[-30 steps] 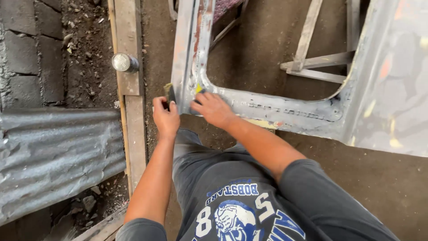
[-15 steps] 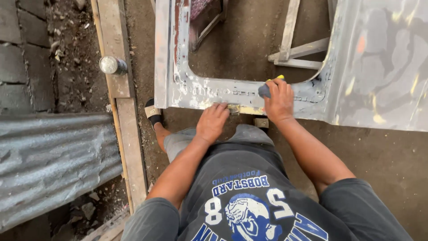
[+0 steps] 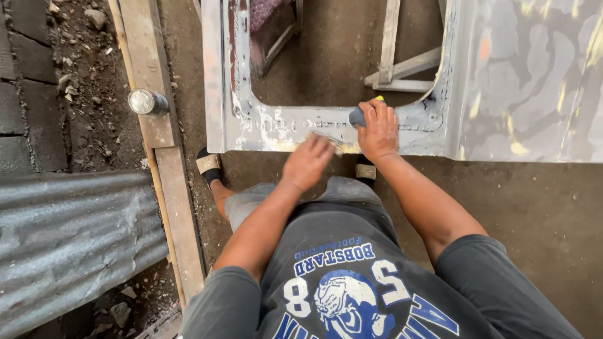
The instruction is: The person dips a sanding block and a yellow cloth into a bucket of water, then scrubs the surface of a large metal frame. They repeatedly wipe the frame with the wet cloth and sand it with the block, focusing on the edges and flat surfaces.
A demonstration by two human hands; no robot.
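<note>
The left hand [image 3: 308, 162], open and empty, has moved onto the metal panel [image 3: 282, 125]. At its 2 o'clock, the right hand [image 3: 379, 129] stays closed on a sanding block [image 3: 357, 116].

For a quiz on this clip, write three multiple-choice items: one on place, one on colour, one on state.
1. Where does the metal can sit?
A on the wooden plank
B on the panel
C in a hand

2. What colour is the person's shirt?
A red
B grey
C white

3. What is the right hand doing?
A hanging free
B pressing a small tool on the sanded metal panel
C holding the can

Answers:
1 A, it sits on the plank at left.
2 B, grey with blue print.
3 B, its fingers cover a tool on the frame; the left hand is blurred.
</note>
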